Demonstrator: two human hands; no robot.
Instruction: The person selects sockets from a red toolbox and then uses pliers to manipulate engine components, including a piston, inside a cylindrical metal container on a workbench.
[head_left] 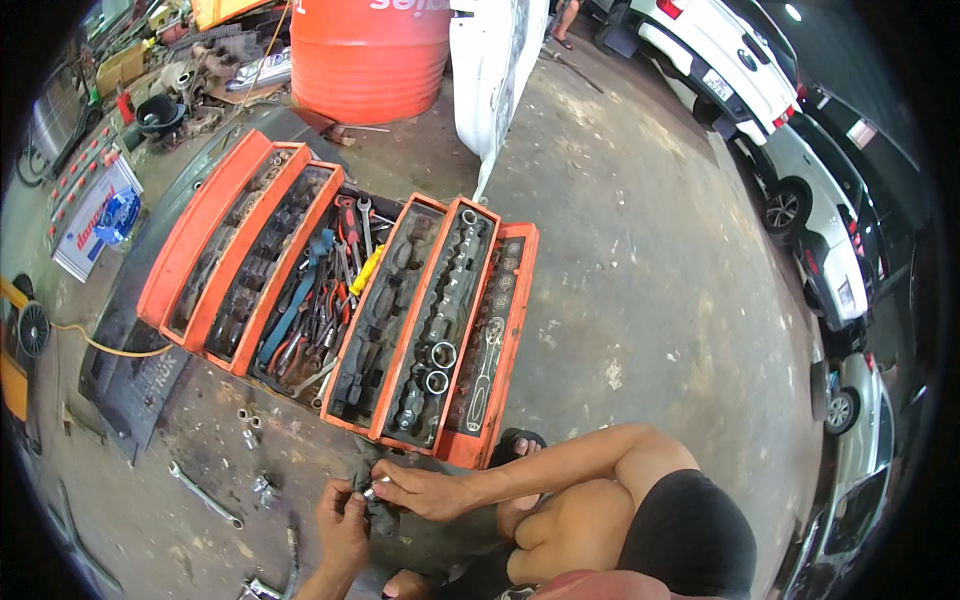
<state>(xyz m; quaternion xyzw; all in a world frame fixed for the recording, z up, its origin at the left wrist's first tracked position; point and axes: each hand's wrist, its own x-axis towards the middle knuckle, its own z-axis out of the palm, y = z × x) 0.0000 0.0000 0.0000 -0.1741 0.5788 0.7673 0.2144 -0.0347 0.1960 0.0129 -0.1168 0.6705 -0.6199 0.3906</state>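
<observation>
In front of me my left hand and my right hand meet just below the near end of an orange cantilever toolbox. A dark grey rag hangs between them. The fingers of both are closed on the rag and a small shiny metal piece, which looks like a socket; the fingers partly hide it. Several loose sockets lie on the floor left of my hands. Beside them rests a combination wrench. The toolbox trays are spread apart, with pliers, wrenches and a yellow-handled screwdriver in the middle well.
A dark panel lies behind the toolbox at the left. Farther back stand a red drum and a white panel. Scrap parts crowd the far left. Parked vehicles line the right side.
</observation>
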